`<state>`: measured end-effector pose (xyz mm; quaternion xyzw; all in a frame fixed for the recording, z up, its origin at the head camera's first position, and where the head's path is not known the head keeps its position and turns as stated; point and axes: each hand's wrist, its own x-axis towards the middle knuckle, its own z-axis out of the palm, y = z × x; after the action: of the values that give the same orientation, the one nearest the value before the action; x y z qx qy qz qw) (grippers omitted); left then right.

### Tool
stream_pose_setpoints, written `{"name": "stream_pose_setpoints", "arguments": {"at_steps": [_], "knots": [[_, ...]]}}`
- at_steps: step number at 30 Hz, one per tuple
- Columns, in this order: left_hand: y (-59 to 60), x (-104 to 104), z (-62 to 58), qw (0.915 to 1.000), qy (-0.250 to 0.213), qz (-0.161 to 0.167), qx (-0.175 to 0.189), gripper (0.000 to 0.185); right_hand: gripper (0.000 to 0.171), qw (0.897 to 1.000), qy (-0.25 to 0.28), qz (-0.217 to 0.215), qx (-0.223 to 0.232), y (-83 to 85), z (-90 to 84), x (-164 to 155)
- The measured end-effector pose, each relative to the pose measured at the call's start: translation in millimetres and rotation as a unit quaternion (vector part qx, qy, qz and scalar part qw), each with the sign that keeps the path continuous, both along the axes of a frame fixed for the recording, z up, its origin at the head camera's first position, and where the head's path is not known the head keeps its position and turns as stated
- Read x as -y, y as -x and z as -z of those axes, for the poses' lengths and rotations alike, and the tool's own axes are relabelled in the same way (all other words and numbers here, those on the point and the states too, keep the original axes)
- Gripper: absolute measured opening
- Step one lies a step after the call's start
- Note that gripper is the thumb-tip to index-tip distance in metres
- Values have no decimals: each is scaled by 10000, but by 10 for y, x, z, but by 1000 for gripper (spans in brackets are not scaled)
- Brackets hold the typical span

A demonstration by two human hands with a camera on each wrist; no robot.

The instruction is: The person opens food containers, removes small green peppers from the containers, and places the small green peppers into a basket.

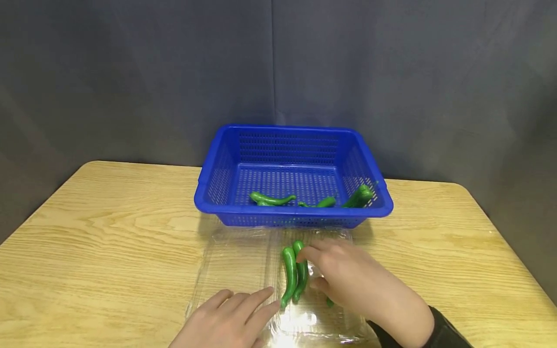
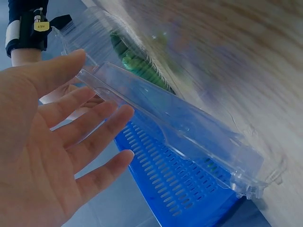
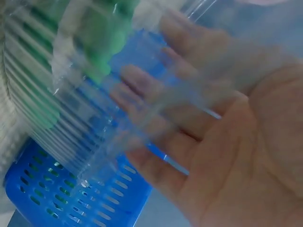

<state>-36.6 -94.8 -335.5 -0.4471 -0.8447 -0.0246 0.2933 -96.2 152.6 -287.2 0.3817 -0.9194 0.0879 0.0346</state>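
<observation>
A clear plastic clamshell box (image 1: pixel 237 261) lies unfolded on the table, its two halves side by side. Two long green chili peppers (image 1: pixel 289 275) lie lengthwise near the fold, in the right half. Part of another green pepper (image 1: pixel 329 302) shows below my right hand (image 1: pixel 344 270). That hand reaches over the right half with bent fingers, the index fingertip right at the second pepper; nothing shows gripped in the right wrist view. My left hand (image 1: pixel 230 316) rests at the near part of the box, fingers extended, fingertips by the fold and the lower pepper tip.
Behind the box stands a blue perforated plastic basket (image 1: pixel 291 210). Several green peppers (image 1: pixel 359 197) lie in it, mostly along its near side. The wooden table (image 1: pixel 109 241) extends left and right, with a dark grey curtain (image 1: pixel 152 82) behind it.
</observation>
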Motion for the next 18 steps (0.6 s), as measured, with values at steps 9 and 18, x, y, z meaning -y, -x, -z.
{"name": "stream_pose_setpoints", "arguments": {"at_steps": [9, 18], "knots": [[-12, 2, -4, 10000, 23, 6, 35, 36, 57, 9963, -682, 347, 379, 18, 66, 18], [-24, -6, -10, 9999, 84, -47, 115, 43, 40, 9956, -709, 381, 480, 15, 107, 69]]}}
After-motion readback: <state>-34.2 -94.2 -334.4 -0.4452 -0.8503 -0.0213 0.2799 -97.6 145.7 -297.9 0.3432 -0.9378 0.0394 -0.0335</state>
